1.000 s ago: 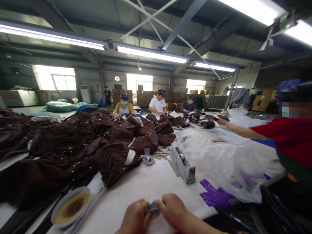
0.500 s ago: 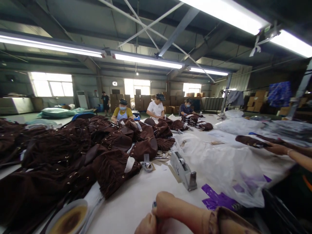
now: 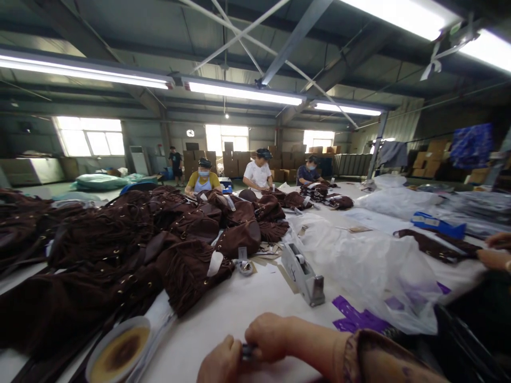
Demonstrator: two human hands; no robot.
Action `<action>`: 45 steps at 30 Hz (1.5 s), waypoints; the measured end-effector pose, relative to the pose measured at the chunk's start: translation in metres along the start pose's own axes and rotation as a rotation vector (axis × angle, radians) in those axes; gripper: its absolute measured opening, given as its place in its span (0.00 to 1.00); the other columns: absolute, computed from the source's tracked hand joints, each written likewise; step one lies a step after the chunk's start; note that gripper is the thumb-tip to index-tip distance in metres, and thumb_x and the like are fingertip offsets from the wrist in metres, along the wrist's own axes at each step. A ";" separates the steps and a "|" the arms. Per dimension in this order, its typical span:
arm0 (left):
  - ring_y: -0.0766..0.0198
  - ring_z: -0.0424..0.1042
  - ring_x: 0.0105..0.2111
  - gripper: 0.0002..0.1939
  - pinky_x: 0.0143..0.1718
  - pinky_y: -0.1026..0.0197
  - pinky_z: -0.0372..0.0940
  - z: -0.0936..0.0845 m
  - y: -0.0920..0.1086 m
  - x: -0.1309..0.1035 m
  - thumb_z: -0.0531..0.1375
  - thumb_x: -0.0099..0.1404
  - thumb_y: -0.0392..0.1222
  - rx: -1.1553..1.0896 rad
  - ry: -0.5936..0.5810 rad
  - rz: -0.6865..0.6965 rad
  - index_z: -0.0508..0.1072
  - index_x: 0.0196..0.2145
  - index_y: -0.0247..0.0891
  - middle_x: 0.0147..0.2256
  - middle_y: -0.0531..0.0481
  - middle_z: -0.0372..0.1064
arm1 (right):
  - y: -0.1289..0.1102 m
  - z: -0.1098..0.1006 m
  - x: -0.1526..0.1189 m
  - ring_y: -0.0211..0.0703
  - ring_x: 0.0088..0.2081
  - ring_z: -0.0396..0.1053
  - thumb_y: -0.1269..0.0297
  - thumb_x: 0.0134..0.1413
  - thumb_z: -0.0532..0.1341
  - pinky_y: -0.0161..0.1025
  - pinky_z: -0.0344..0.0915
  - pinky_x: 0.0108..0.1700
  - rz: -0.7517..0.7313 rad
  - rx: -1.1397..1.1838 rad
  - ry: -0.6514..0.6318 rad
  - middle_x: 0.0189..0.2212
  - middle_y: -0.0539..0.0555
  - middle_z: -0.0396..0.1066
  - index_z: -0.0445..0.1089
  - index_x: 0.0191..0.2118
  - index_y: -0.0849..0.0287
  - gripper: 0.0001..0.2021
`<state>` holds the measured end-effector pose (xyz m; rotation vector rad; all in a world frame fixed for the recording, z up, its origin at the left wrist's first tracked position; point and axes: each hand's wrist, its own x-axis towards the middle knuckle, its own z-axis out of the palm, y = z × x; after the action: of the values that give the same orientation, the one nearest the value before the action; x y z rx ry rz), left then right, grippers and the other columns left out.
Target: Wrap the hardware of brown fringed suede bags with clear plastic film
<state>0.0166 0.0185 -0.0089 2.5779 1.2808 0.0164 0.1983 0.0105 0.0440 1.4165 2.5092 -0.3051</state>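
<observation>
Low in the head view, my left hand [image 3: 221, 361] and my right hand [image 3: 268, 336] are both closed and almost meet over the white table [image 3: 187, 351]. Between their fingers shows a small dark piece [image 3: 247, 351], mostly covered, and its kind is not clear. A grey tape dispenser [image 3: 303, 276] stands beyond my right hand. Farther left lies a dark brown fringed bag [image 3: 191, 271] with a white tag. Near the table's front left is a round bowl [image 3: 118, 348] with a yellowish-brown content.
A large pile of brown bags [image 3: 107, 234] covers the left side. Clear plastic bags [image 3: 359, 260] and a purple plastic piece [image 3: 357, 316] lie to the right. At the right edge, a co-worker's hand [image 3: 495, 259] is by a brown bag [image 3: 435, 244]. Several people work across the table.
My hands have shifted left and drawn slightly apart, exposing more of the small dark piece. At the right, the co-worker's hands have moved away, and a brown bag lies on the plastic.
</observation>
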 end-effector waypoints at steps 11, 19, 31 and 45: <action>0.64 0.69 0.36 0.06 0.36 0.66 0.59 -0.019 -0.003 0.009 0.58 0.57 0.35 -0.294 0.088 0.246 0.75 0.31 0.41 0.35 0.50 0.71 | 0.000 0.006 -0.016 0.55 0.42 0.76 0.57 0.54 0.61 0.43 0.69 0.42 0.236 0.069 0.158 0.40 0.64 0.78 0.78 0.41 0.62 0.16; 0.56 0.72 0.39 0.11 0.41 0.59 0.62 0.034 0.034 0.016 0.51 0.66 0.38 -0.105 0.258 -0.076 0.74 0.38 0.38 0.39 0.42 0.72 | -0.013 0.019 -0.012 0.58 0.44 0.77 0.46 0.60 0.52 0.45 0.71 0.43 0.699 0.453 0.214 0.39 0.68 0.78 0.79 0.41 0.64 0.27; 0.52 0.72 0.42 0.17 0.40 0.56 0.64 0.010 0.021 -0.028 0.48 0.65 0.31 0.043 -0.052 0.024 0.75 0.41 0.39 0.42 0.41 0.73 | -0.018 -0.005 0.008 0.62 0.46 0.75 0.63 0.51 0.59 0.50 0.70 0.45 0.409 0.210 0.059 0.42 0.71 0.77 0.78 0.43 0.67 0.17; 0.57 0.71 0.35 0.07 0.33 0.60 0.64 0.012 -0.009 -0.010 0.58 0.63 0.36 0.070 0.166 0.203 0.71 0.40 0.40 0.37 0.45 0.71 | -0.003 0.027 -0.009 0.50 0.41 0.73 0.69 0.53 0.58 0.40 0.64 0.43 0.000 0.225 0.191 0.39 0.58 0.75 0.74 0.37 0.58 0.09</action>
<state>0.0049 0.0128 -0.0213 2.8075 1.0832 0.2328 0.2030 -0.0068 0.0218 1.5983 2.6974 -0.4881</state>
